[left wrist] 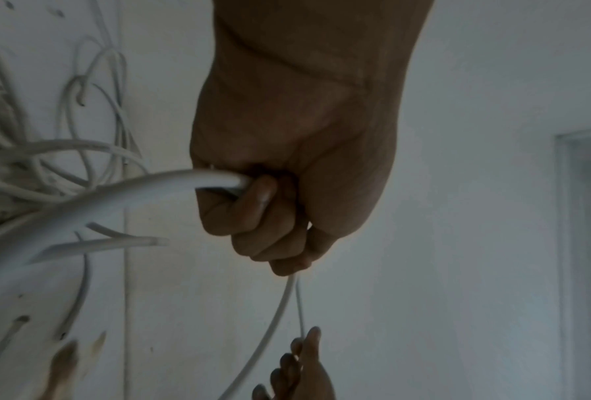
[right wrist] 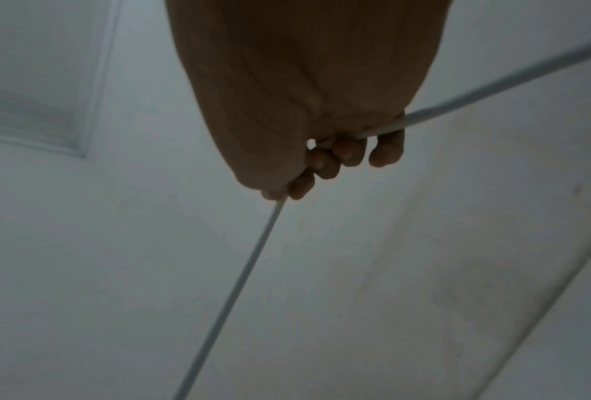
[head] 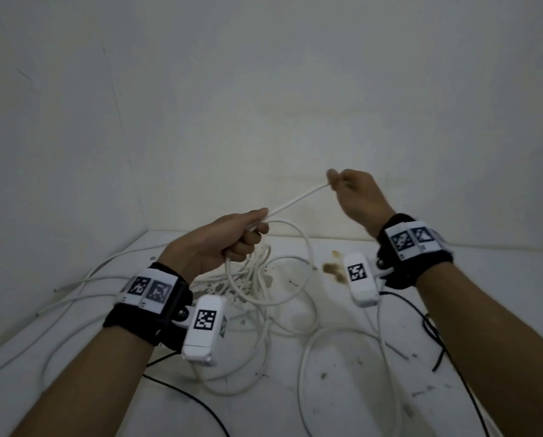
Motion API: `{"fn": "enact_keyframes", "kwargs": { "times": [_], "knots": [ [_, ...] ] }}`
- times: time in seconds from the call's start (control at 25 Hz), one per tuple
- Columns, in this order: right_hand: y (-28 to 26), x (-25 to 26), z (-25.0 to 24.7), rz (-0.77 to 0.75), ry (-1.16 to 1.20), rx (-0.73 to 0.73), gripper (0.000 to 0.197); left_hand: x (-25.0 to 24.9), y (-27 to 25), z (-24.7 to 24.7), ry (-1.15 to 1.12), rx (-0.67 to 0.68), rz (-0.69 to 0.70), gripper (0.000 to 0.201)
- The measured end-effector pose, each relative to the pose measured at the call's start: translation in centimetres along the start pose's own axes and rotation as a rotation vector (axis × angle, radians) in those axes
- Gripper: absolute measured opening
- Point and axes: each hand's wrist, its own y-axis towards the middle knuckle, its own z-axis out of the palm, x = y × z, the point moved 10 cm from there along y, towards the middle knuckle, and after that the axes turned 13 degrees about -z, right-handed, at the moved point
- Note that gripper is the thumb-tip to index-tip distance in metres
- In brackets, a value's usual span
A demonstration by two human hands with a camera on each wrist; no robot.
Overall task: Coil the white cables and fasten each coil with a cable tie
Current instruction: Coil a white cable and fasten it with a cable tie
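A pale wall [head: 264,89] fills the back of the head view, and a white bench [head: 484,310], marked with brown stains [head: 333,268], runs along its foot. Loose white cables [head: 308,351] sprawl over the bench in wide loops, some trailing off to the left, and thin black leads [head: 453,367] cross its near edge.

Both forearms reach in over the bench, each wearing a black wrist strap with a white camera module [head: 204,329] and printed markers.

The left hand [head: 226,241] is raised above the tangle with its fingers curled round the white cable [head: 295,201]; its grip is closed tight on gathered turns, and several loops [head: 260,279] hang from under the fist down toward the bench. In the left wrist view the cable enters the fist from the side and leaves again past the little finger.

From the top of that fist a straight run of the same cable rises up and to the right to the right hand [head: 355,197], which is held higher and nearer the wall. Its grip is also closed: the fingers [right wrist: 348,154] wrap the cable in the right wrist view, the cable passing through the fist and out on both sides. The stretch between the two hands is taut and clear of the bench.
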Motion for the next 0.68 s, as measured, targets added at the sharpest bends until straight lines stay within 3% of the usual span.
{"fn": "enact_keyframes", "kwargs": {
  "times": [0.12,0.2,0.32,0.44,0.56,0.68],
  "knots": [
    [-1.4,-4.3,-2.3,0.224,-0.058,-0.141,0.048,1.3,0.4,-1.2,-0.151,0.024,-0.063,0.036],
    [-2.2,-4.9,-2.4,0.261,-0.069,-0.163,0.046,1.5,0.8,-1.9,-0.257,-0.004,-0.077,0.036],
    [-2.6,-3.5,0.4,0.128,-0.234,0.054,0.039,1.7,1.2,-3.2,-0.378,-0.065,-0.076,0.036],
    [-3.1,-1.7,2.5,0.045,-0.303,0.156,0.039,1.6,1.1,-2.9,-0.379,-0.066,-0.088,0.039],
    [-2.4,2.5,3.8,-0.196,-0.396,0.152,0.048,1.4,0.9,-1.6,-0.272,-0.044,-0.115,0.043],
    [-1.7,5.4,6.7,-0.387,-0.384,0.332,0.035,1.1,0.8,-1.1,-0.241,-0.028,-0.099,0.043]
  ]
}}
